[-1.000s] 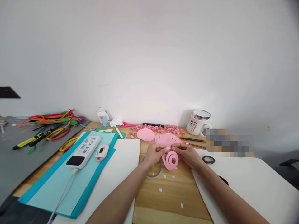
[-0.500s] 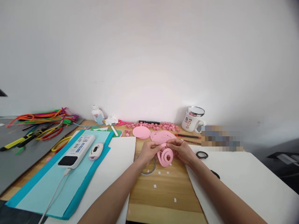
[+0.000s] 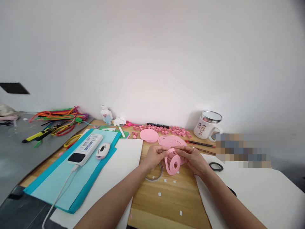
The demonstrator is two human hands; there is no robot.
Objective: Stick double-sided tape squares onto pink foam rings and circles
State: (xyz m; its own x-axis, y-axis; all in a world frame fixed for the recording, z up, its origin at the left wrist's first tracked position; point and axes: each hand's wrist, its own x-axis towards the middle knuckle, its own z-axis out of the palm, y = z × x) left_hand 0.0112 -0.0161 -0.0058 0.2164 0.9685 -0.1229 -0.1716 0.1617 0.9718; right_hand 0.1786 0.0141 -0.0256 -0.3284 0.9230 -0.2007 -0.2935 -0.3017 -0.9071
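Between both hands hangs a pink paper spiral, its coils drooping below the fingers over the wooden table. My left hand pinches the strip's upper edge from the left. My right hand pinches it from the right, close to the left fingertips. Behind the hands lies a pile of flat pink paper cuttings, partly covered by them. A stack of pink paper circles sits just left of that pile. A tape roll rests under my left wrist, partly hidden.
Many small pink rolled pieces lie along the wall. A white mug stands back right, near a red-black pencil. Blue sheets carry a white power bank at left. Scissors lie partly under my right forearm.
The view has turned slightly left, so things appear shifted right. Both hands still pinch the pink spiral, which hangs in nearly the same shape.
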